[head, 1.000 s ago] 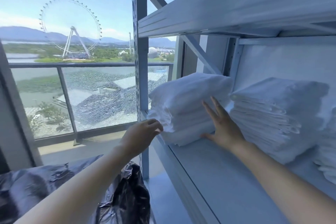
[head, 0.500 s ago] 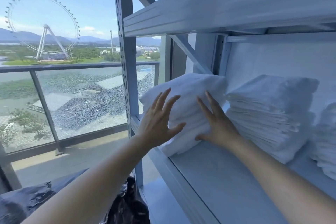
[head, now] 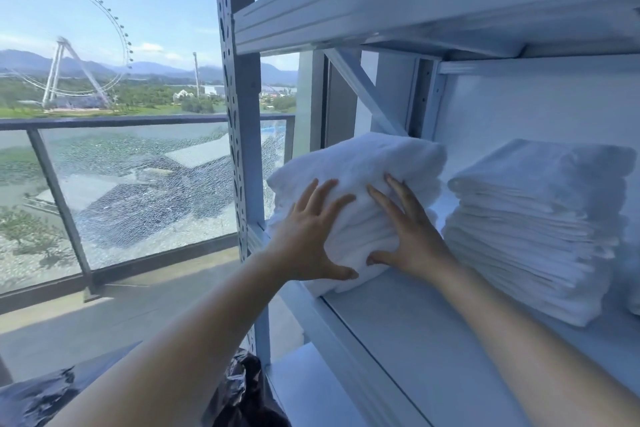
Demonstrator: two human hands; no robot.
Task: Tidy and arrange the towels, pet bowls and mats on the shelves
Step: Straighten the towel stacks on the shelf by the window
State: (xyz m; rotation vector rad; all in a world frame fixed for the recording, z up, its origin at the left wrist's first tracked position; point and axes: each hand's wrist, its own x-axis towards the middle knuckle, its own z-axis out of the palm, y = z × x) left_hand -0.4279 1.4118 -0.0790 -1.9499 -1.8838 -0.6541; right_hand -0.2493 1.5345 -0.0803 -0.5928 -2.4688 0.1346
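Mid-frame, the towels sit at the left end of the shelf. The left hand and right hand press flat on their front, fingers spread. They look soft, light and floppy, so are probably best cupped at both sides, low down.

**No words to read**

No letters, numbers, brands or signs can be read here. The white towels show no tag with writing. The shelf and its post have no writing on them.
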